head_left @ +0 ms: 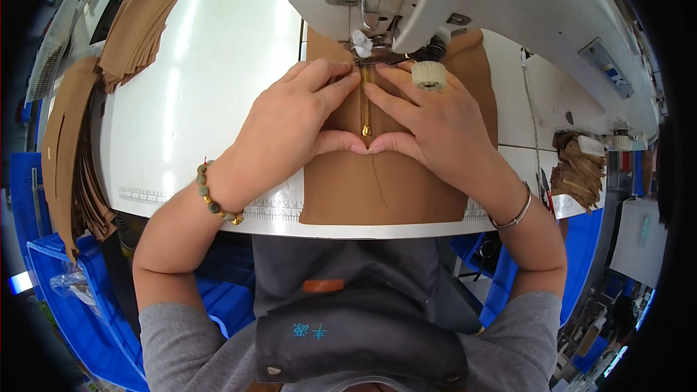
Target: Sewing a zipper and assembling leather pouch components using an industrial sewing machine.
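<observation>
A brown fabric panel (406, 189) lies flat on the white table under the sewing machine's head. Down its middle runs a gold-toothed zipper (366, 105), with the slider toward me and the far end below the presser foot area. On the zipper's left rests my left hand (290, 112), fingers and thumb apart on the panel. Opposite it, my right hand (446, 120) lies with fingers spread on the panel. The two thumb tips meet just below the slider. A loose thread trails from there toward the near edge. The needle point is hidden.
The white sewing machine (501, 7) overhangs the panel. Brown cut pieces lie in a stack (141, 29) at far left, and more hang over the left table edge (72, 138). A bundle of brown strips (579, 174) sits at right. Blue bins (87, 305) stand below the table.
</observation>
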Demonstrator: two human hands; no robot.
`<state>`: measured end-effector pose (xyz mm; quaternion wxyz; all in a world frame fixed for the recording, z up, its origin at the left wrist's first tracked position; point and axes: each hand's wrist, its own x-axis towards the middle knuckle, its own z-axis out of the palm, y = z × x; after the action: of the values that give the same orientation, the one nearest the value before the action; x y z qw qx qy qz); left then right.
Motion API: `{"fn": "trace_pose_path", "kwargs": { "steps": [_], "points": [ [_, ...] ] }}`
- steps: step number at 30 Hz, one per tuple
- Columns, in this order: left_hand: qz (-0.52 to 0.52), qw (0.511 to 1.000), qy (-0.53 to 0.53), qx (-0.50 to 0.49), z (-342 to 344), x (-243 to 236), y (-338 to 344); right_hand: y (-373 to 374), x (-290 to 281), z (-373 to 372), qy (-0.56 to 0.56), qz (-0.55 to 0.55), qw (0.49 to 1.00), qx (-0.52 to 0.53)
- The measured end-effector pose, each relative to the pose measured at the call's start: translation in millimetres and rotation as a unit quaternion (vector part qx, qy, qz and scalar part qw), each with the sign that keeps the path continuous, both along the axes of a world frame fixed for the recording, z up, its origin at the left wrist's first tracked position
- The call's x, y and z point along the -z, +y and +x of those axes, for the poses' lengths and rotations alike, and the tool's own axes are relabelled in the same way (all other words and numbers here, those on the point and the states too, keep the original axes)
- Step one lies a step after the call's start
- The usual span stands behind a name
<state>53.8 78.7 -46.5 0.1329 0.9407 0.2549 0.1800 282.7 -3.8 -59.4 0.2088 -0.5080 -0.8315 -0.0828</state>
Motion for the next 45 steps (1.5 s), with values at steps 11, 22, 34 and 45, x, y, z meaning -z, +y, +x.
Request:
{"fn": "trace_pose_path", "kwargs": {
  "steps": [11,22,34,45],
  "points": [
    [-0.086,0.995,-0.053,0.0,-12,8,-9,-14,-7,-3,0.027,-0.078,0.997,-0.01],
    [0.01,0.999,0.005,0.04,-7,1,-12,-14,-5,-3,0.008,-0.062,0.998,-0.019],
    [-0.012,1.0,-0.02,0.009,0,7,1,5,2,2,0.06,-0.043,0.997,-0.02],
    [-0.077,0.994,-0.074,0.006,-11,7,-13,-2,-1,4,0.083,-0.116,0.989,-0.024]
  ]
}}
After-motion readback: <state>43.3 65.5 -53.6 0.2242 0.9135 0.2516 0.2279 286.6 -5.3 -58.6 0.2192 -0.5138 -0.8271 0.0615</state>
